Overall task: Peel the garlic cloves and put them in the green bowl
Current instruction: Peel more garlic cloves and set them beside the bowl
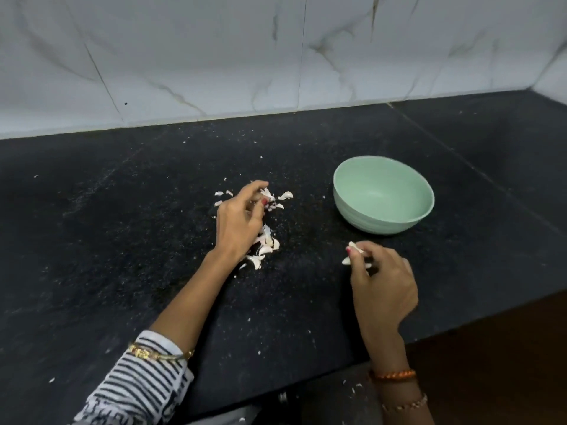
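Note:
A green bowl (pixel 383 199) stands on the black counter (pixel 122 240), right of centre, and its inside looks bare. Garlic cloves and white skins (pixel 265 243) lie scattered in the middle of the counter. My left hand (pixel 241 222) reaches over this pile, its fingers curled down onto a clove (pixel 267 194) at the far side. My right hand (pixel 382 279) sits in front of the bowl and pinches a white garlic clove (pixel 354 248) between thumb and fingers. More white pieces show under its fingers.
A white marbled tile wall (pixel 276 56) rises behind the counter. The counter's front edge (pixel 460 328) runs diagonally at the lower right, with dark floor beyond. Small skin flakes dot the counter surface.

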Available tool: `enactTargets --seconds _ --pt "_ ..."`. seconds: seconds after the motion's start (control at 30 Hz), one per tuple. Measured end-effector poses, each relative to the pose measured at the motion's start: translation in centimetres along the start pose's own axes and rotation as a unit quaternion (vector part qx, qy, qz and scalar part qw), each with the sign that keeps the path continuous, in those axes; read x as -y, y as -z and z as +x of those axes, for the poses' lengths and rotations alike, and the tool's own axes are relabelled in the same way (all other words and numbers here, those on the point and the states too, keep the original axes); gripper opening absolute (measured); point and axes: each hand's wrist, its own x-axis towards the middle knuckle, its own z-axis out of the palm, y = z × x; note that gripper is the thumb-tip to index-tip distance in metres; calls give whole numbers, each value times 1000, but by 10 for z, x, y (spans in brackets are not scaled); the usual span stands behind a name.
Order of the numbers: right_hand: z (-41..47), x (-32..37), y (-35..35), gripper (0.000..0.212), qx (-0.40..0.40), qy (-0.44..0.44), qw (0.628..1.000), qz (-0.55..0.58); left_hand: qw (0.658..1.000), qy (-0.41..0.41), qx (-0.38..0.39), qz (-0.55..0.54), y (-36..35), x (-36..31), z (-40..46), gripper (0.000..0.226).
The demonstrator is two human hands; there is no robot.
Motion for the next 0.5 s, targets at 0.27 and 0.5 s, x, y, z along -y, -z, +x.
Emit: enactTargets --seconds 0.27,0.5 --pt "1 -4 2 25 117 -87 989 -34 998 56 2 35 7 -5 -3 18" --pt "-2 11 -7 23 80 69 994 35 995 91 0 27 11 -1 -3 16"
